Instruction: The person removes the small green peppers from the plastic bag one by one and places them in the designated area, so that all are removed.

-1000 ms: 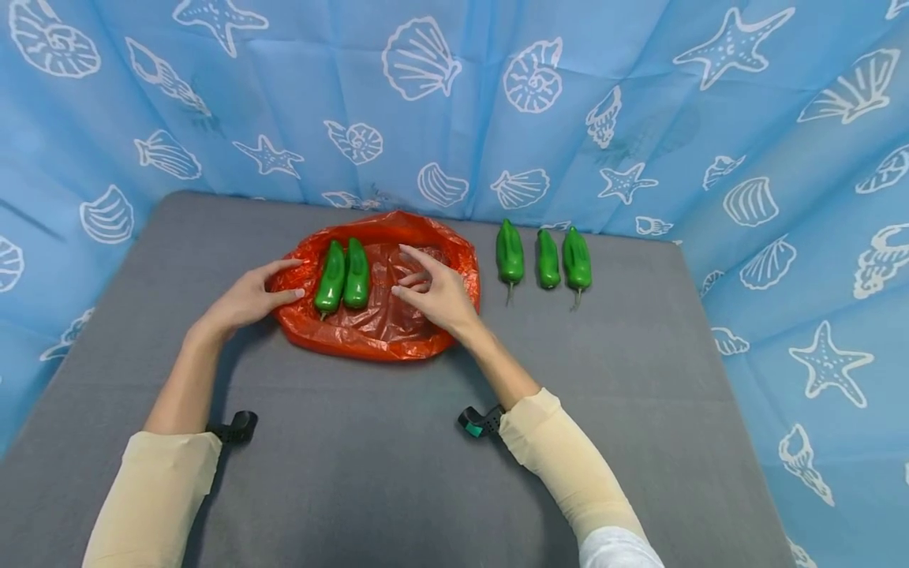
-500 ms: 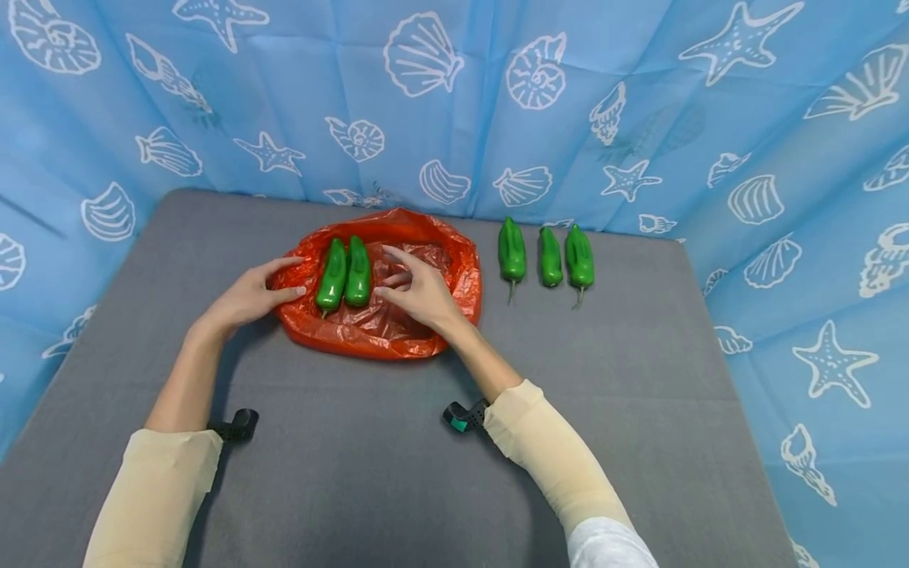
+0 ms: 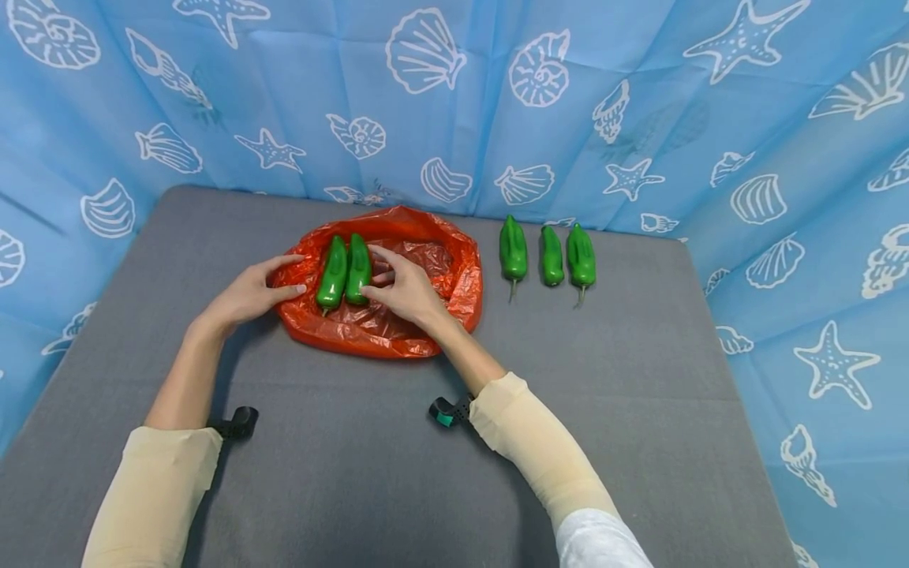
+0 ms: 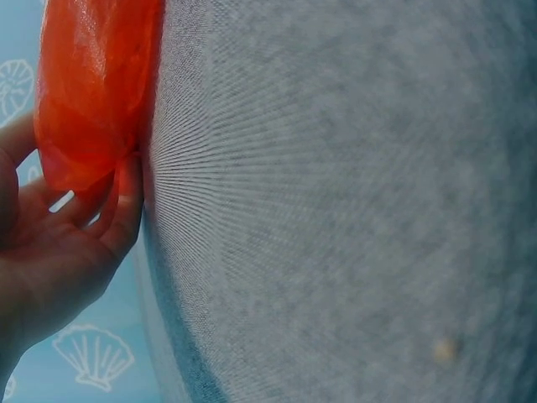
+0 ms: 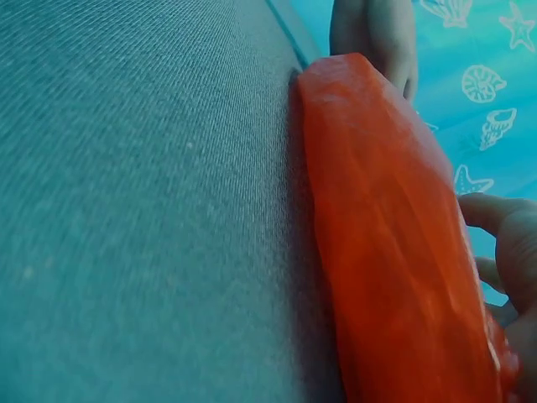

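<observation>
A red plastic bag (image 3: pixel 341 341) lies opened wide on the grey table, its rim rolled outward. Inside, toward its left, two green peppers (image 3: pixel 333 273) lie side by side. My left hand (image 3: pixel 248 296) holds the bag's left edge, thumb and forefinger over the rim; the left wrist view shows other fingers bent against the bag's (image 4: pixel 96 92) outside. My right hand (image 3: pixel 408 293) reaches over the bag, thumb and forefinger spread along the right side of the right-hand pepper (image 3: pixel 358 272). The thumb tip appears to touch that pepper; in the right wrist view the bag's wall (image 5: pixel 386 227) hides the peppers.
Right of the bag, three more green peppers stand in a row near the back edge: a left one (image 3: pixel 513 248), a middle one (image 3: pixel 551 256) and a right one (image 3: pixel 581 258). A blue shell-print curtain (image 3: pixel 454 118) hangs behind the grey table (image 3: pixel 355 465).
My right hand has moved left across the inside of the bag, up to the right-hand pepper. The left hand stays at the bag's edge, and the peppers keep their places.
</observation>
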Motion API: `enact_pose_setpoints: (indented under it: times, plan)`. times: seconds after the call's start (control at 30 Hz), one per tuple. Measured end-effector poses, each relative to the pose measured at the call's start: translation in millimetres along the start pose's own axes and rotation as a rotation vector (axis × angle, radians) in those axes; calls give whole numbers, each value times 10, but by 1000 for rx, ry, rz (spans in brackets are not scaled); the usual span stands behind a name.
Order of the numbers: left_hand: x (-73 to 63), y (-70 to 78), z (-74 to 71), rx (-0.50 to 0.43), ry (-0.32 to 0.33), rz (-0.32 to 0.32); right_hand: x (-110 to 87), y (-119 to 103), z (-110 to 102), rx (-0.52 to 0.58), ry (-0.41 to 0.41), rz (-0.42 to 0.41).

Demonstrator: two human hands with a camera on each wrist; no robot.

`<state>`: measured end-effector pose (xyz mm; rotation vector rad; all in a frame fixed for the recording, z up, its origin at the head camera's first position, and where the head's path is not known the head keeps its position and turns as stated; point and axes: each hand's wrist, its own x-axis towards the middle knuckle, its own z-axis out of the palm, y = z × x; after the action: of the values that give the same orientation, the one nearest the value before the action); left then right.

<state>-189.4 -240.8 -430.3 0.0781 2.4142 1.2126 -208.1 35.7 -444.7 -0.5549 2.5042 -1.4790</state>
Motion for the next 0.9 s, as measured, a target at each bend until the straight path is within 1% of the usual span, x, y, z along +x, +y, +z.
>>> enact_pose_setpoints:
  times: [0.17,0.27,0.37,0.6,0.73,0.9]
  plan:
    - [0,1,6,13,3,-4,38,-7,53,-18,-15,31]
    - [2,0,7,15,5,-4,51,-6,72,-46,-27,58]
    - [5,-1,4,13,6,-3,58,-14,87,-73,-36,64]
    - [1,-3,4,3,0,-4,81,-18,127,-181,-72,15]
    - [-2,11,5,4,3,-5,104,-16,158,-237,-83,4]
    - [4,16,7,8,4,-11,131,-4,202,-267,-89,-16]
